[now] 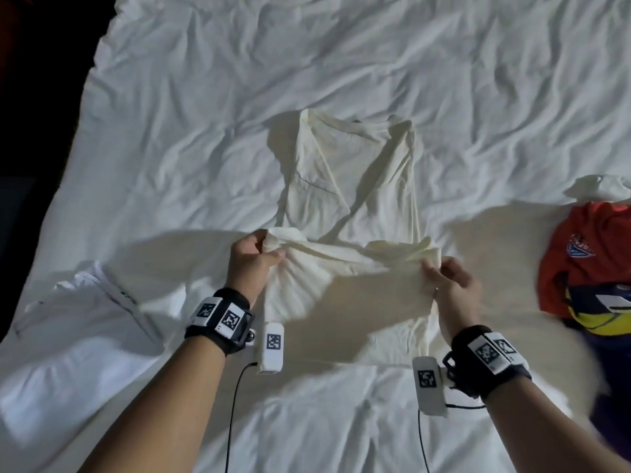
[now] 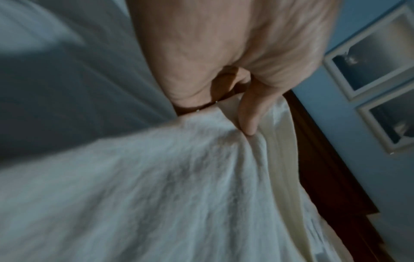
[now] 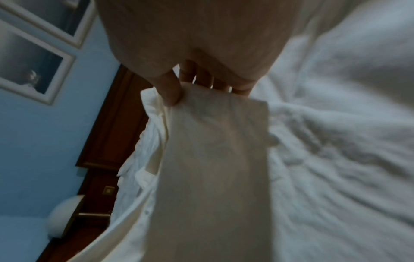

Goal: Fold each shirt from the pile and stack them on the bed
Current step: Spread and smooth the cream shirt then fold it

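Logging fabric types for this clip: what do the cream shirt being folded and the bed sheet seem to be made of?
Cream shirt: apparently a soft, matte knit, cotton-like; it drapes limply and bunches where each hand pinches it. Bed sheet: a thin white woven cloth, matte, judging by its many sharp creases. The exact fibre of either cannot be told.

The pile of shirts [image 1: 590, 264] ran off the right edge of the head view, so its count could not be told, and the print on the orange one was too blurred to read. The folded white garment [image 1: 85, 322] at left was smeared by motion. In both wrist views the cream shirt [image 2: 156, 195] was blurred, and it hid most of the fingers [image 3: 224, 85] of the right hand [image 3: 190, 44].
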`<state>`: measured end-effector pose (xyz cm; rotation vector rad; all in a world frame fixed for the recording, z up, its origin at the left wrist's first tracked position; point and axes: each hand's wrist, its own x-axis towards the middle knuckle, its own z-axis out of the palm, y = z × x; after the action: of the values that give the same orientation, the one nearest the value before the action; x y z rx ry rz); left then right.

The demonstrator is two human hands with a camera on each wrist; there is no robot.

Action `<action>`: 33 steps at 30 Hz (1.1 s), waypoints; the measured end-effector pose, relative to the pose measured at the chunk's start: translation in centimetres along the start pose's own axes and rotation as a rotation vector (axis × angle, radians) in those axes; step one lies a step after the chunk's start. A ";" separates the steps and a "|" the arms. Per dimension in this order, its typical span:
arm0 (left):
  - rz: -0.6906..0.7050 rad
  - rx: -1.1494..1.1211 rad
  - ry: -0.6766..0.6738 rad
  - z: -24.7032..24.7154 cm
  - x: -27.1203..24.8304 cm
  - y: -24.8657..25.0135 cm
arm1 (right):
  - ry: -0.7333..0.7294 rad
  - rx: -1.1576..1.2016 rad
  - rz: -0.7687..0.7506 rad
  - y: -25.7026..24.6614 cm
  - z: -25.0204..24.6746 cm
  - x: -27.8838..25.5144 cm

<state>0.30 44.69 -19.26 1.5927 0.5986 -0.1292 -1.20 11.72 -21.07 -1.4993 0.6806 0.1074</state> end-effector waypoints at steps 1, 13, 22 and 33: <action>0.008 -0.013 0.001 -0.1 0.5 0.1 | -0.016 0.044 0.015 0.0 -0.1 0.4; 0.003 0.208 0.090 2.1 3.5 -3.2 | 0.003 -0.264 -0.065 1.2 1.4 3.6; -0.163 0.270 0.230 0.8 -2.6 -4.0 | 0.019 -0.624 0.075 1.9 -0.3 -2.0; 0.391 1.218 0.097 2.7 -7.8 -6.5 | 0.059 -1.123 -0.480 4.4 1.8 -5.9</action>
<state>-8.57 39.80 -22.08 2.8768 0.2350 -0.1285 -7.44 15.89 -22.21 -2.7130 0.2543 0.0770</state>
